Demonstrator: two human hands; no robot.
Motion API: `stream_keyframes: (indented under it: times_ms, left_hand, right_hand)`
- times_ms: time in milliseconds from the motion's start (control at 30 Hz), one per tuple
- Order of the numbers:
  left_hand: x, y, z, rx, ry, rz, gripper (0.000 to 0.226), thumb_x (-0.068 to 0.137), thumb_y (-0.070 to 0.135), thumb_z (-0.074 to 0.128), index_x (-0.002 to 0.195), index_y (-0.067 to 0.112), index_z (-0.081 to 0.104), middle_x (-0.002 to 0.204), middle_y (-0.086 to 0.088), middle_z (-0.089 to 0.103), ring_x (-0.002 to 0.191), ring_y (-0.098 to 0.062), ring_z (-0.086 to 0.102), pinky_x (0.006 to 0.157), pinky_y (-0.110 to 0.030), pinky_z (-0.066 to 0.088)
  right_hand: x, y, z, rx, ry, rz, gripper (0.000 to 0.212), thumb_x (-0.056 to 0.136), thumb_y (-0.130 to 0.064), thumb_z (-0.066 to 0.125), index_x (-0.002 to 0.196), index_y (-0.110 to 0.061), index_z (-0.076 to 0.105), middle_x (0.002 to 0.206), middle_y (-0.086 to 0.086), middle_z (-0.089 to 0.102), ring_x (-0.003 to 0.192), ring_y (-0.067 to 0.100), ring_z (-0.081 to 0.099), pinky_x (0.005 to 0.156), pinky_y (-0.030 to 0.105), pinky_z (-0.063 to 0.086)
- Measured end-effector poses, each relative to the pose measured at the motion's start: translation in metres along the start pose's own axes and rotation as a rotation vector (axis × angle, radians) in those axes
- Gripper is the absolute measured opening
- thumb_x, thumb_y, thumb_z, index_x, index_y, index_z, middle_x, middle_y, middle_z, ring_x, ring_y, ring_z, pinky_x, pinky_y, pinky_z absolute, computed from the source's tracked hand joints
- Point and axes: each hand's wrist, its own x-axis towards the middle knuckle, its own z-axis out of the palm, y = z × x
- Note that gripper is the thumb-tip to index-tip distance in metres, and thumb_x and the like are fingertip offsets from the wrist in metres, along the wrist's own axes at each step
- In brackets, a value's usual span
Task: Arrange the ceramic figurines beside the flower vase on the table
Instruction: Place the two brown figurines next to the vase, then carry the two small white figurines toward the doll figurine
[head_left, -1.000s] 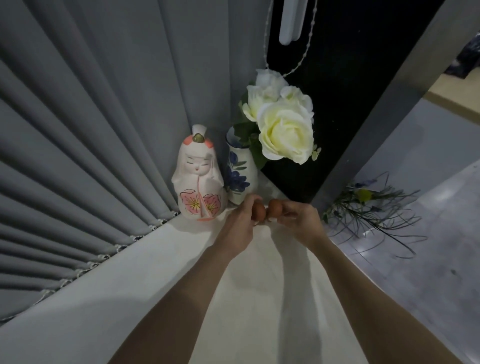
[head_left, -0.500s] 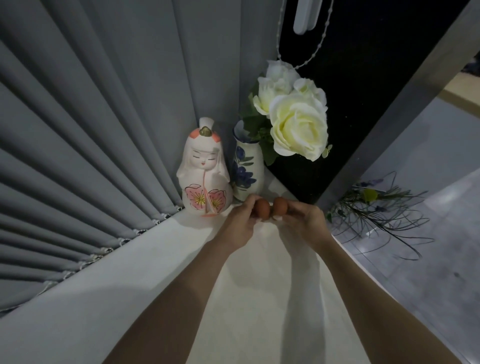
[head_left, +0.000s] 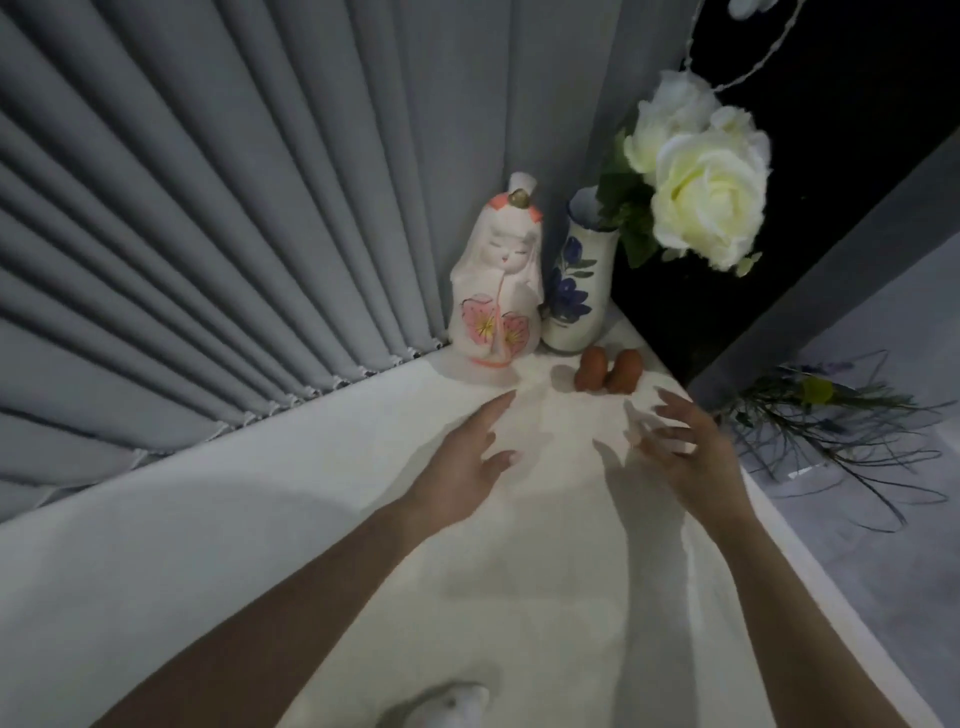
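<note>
Two small brown ceramic figurines stand side by side on the white table (head_left: 260, 519), the left one (head_left: 590, 368) and the right one (head_left: 624, 370), just in front of the white vase with blue flowers (head_left: 576, 280). Cream roses (head_left: 706, 202) fill the vase. A white doll figurine with pink blossoms (head_left: 496, 280) stands left of the vase, touching or nearly touching it. My left hand (head_left: 470, 462) and my right hand (head_left: 685, 457) hover over the table nearer to me than the brown figurines, fingers spread, holding nothing.
Grey pleated curtains (head_left: 208, 208) hang along the table's far left edge. A dark window pane (head_left: 831, 130) with a bead cord is behind the roses. The table's right edge drops to a grey floor where green stems (head_left: 831, 415) lie. A white object (head_left: 447, 706) shows at the bottom.
Both hands let go of the two brown figurines, which now stand on the table before the vase, and drew back toward me with fingers opening.
</note>
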Motion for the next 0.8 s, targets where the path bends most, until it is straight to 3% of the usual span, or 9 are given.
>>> stream_keyframes:
  times_ms: [133, 233, 300, 400, 467, 533, 633, 733, 800]
  left_hand:
    - [-0.080, -0.018, -0.034, -0.083, 0.081, -0.026, 0.048, 0.087, 0.009, 0.060, 0.124, 0.032, 0.042, 0.133, 0.012, 0.047, 0.125, 0.003, 0.040, 0.104, -0.009, 0.035]
    - [-0.146, -0.030, -0.057, 0.007, 0.112, -0.049, 0.045, 0.068, 0.066, 0.063, 0.109, 0.063, 0.046, 0.117, 0.043, 0.052, 0.118, 0.017, 0.045, 0.098, -0.001, 0.037]
    - [-0.187, -0.038, -0.068, 0.057, 0.093, -0.056, 0.051, 0.059, 0.083, 0.050, 0.108, 0.070, 0.044, 0.119, 0.049, 0.048, 0.118, 0.020, 0.043, 0.099, 0.001, 0.034]
    - [-0.236, -0.054, -0.076, 0.138, 0.007, -0.047, 0.065, 0.060, 0.074, 0.062, 0.119, 0.068, 0.035, 0.137, 0.035, 0.037, 0.128, 0.010, 0.040, 0.107, -0.011, 0.032]
    - [-0.257, -0.058, -0.074, 0.222, -0.072, -0.091, 0.083, 0.047, 0.075, 0.069, 0.119, 0.072, 0.026, 0.138, 0.041, 0.028, 0.127, 0.018, 0.035, 0.104, -0.006, 0.032]
    - [-0.270, -0.062, -0.067, 0.284, -0.128, -0.130, 0.094, 0.036, 0.077, 0.070, 0.116, 0.076, 0.020, 0.135, 0.046, 0.031, 0.125, 0.023, 0.031, 0.102, -0.001, 0.030]
    - [-0.280, -0.070, -0.056, 0.463, -0.172, -0.061, 0.095, 0.042, 0.072, 0.073, 0.116, 0.077, 0.014, 0.135, 0.040, 0.027, 0.128, 0.025, 0.022, 0.106, 0.000, 0.022]
    - [-0.282, -0.081, -0.049, 0.633, -0.111, 0.104, 0.086, 0.053, 0.058, 0.076, 0.125, 0.053, 0.031, 0.134, 0.018, 0.049, 0.122, 0.010, 0.034, 0.102, -0.006, 0.023]
    - [-0.282, -0.087, -0.045, 0.762, -0.080, 0.164, 0.087, 0.052, 0.050, 0.079, 0.127, 0.036, 0.039, 0.127, 0.008, 0.059, 0.114, 0.001, 0.042, 0.098, -0.012, 0.028]
  right_hand:
    - [-0.052, -0.011, 0.009, -0.053, -0.317, -0.087, 0.045, 0.077, -0.015, 0.071, 0.112, -0.039, 0.056, 0.109, -0.006, 0.063, 0.096, 0.012, 0.061, 0.080, 0.020, 0.054]
    - [-0.090, -0.028, 0.019, -0.032, -0.630, -0.079, 0.052, 0.070, -0.021, 0.077, 0.107, -0.047, 0.052, 0.107, -0.021, 0.060, 0.102, 0.004, 0.059, 0.076, 0.007, 0.051]
    - [-0.112, -0.035, 0.026, -0.074, -0.747, -0.106, 0.064, 0.063, -0.025, 0.083, 0.110, -0.052, 0.049, 0.111, -0.025, 0.058, 0.105, -0.005, 0.055, 0.080, 0.006, 0.049]
    - [-0.141, -0.040, 0.043, -0.151, -0.890, -0.161, 0.073, 0.057, -0.035, 0.084, 0.108, -0.063, 0.041, 0.115, -0.035, 0.051, 0.105, -0.013, 0.049, 0.082, 0.010, 0.045]
    - [-0.156, -0.039, 0.057, -0.193, -0.969, -0.224, 0.076, 0.054, -0.042, 0.084, 0.112, -0.063, 0.039, 0.124, -0.034, 0.046, 0.111, -0.009, 0.047, 0.090, 0.015, 0.041]
    - [-0.168, -0.038, 0.070, -0.251, -1.025, -0.334, 0.080, 0.057, -0.040, 0.083, 0.115, -0.063, 0.034, 0.126, -0.038, 0.038, 0.116, -0.017, 0.038, 0.097, 0.006, 0.032]
    - [-0.178, -0.038, 0.084, -0.307, -1.028, -0.455, 0.072, 0.061, -0.032, 0.083, 0.118, -0.051, 0.043, 0.116, -0.038, 0.039, 0.105, -0.024, 0.036, 0.088, -0.010, 0.022]
    - [-0.180, -0.032, 0.095, -0.353, -0.949, -0.547, 0.059, 0.061, -0.024, 0.084, 0.116, -0.026, 0.063, 0.115, -0.014, 0.060, 0.098, -0.013, 0.039, 0.087, -0.010, 0.023]
    - [-0.180, -0.028, 0.098, -0.393, -0.924, -0.599, 0.051, 0.062, -0.023, 0.082, 0.111, -0.022, 0.067, 0.111, -0.004, 0.068, 0.094, -0.007, 0.044, 0.086, -0.005, 0.028]
